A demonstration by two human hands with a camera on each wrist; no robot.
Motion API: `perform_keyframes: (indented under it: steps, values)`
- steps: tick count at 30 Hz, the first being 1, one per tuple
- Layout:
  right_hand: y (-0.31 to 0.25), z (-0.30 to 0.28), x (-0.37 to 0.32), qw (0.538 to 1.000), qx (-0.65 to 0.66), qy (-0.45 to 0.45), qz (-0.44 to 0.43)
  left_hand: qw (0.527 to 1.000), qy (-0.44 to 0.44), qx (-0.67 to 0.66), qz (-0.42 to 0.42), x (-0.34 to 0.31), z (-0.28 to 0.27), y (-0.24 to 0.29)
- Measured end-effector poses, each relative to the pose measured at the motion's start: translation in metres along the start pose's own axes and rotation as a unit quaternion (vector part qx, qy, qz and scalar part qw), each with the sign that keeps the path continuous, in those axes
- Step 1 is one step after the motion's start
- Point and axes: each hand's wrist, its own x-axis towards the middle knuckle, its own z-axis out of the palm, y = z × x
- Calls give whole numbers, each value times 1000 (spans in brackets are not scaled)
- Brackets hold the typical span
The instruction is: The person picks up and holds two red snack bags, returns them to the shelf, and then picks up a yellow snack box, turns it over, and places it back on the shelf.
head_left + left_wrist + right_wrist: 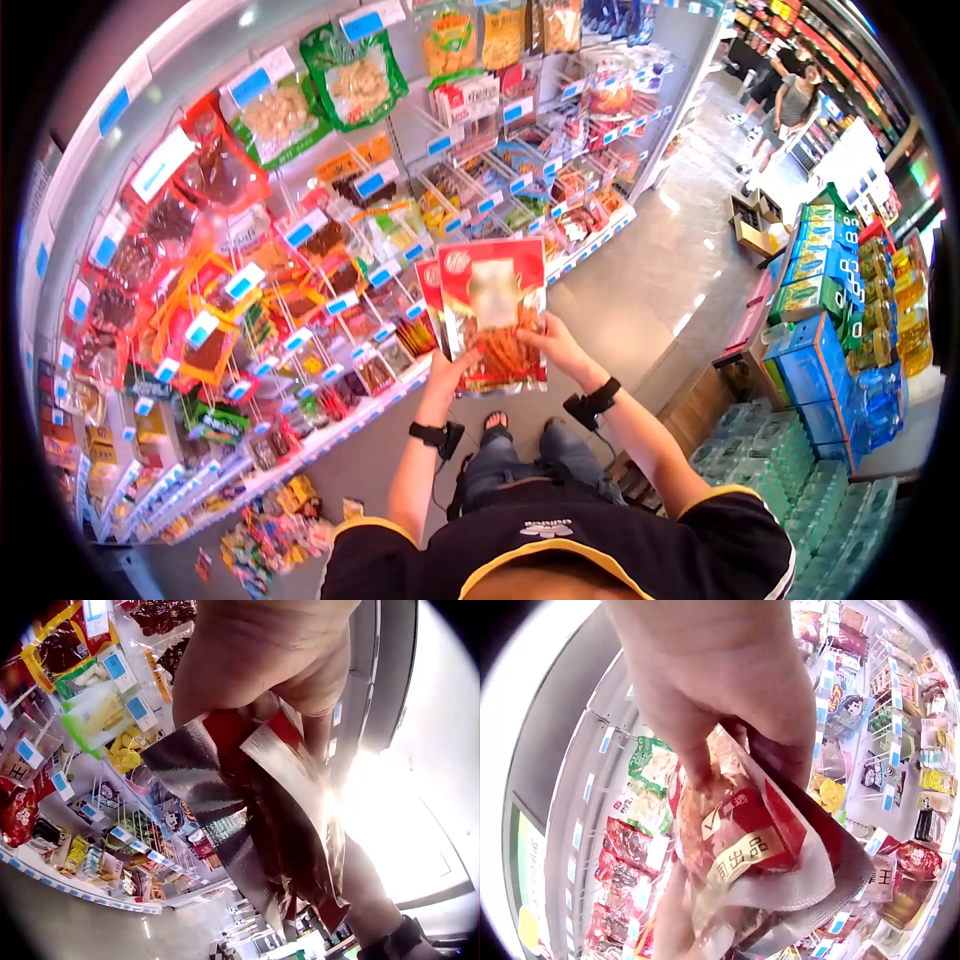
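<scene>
In the head view, a red, shiny food packet [507, 262] with a clear lower part showing orange-brown strips is held up in front of the chest. Behind its left edge shows a second red packet [431, 287], overlapped by the first. My left hand [447, 376] grips the lower left side, thumb on the front. On the right side, my right hand [562, 352] pinches the edge with its thumb over the front. Silvery packet backs [259, 817] fan out below the left hand in the left wrist view. The right wrist view shows crinkled plastic [742, 832] under the right hand.
A shelf wall of hanging snack bags [355, 80] with blue-and-white price tags curves along the left. Loose small packets [265, 540] lie on the floor at lower left. Shrink-wrapped bottles [790, 450] and blue boxes [810, 385] stand at right; people [795, 105] are farther down the aisle.
</scene>
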Motion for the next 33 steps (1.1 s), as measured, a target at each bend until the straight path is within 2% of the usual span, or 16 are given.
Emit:
perform_keyframes:
  steps: [3,7,10,11,14,16,17,18,20,22,26,27,28,29,30,33]
  values:
    - [-26,-22,0,967,225,-5,123,999,18,28,27,3,18,6]
    - [-15,-65,13,987,121,-42,95,992,78,21,100,6,59,5]
    - [-47,-93,11,984,162,-55,58,969,179,40,164,13,98,-4]
    - [-22,-112,14,988,136,-54,56,972,198,-7,129,16,107,-13]
    - [-19,-153,9,987,110,-10,120,961,255,-82,68,6,123,-34]
    - [-7,-171,7,990,118,-16,81,931,346,-78,82,-13,132,-35]
    - [17,-191,11,986,105,-65,108,923,367,-55,102,-21,126,-48]
    - [15,-194,9,985,105,-56,125,916,382,-57,111,-31,123,-57]
    - [11,-187,7,985,151,-29,83,906,402,-98,95,-65,132,-50]
    - [10,-192,5,978,145,-55,136,892,432,-89,97,-96,129,-57]
    - [11,-167,14,972,180,-32,145,826,524,-78,195,-146,107,-93]
    - [14,-161,15,982,146,-55,110,815,541,-72,195,-162,101,-101]
    - [22,-157,17,989,106,-77,75,825,551,-89,88,-185,115,-81]
    - [47,-152,24,992,57,-112,16,816,556,-114,111,-199,119,-80]
    - [49,-141,27,981,-62,-148,-109,805,560,-137,138,-209,120,-82]
    - [54,-118,19,967,-36,-251,23,744,611,-149,227,-221,116,-103]
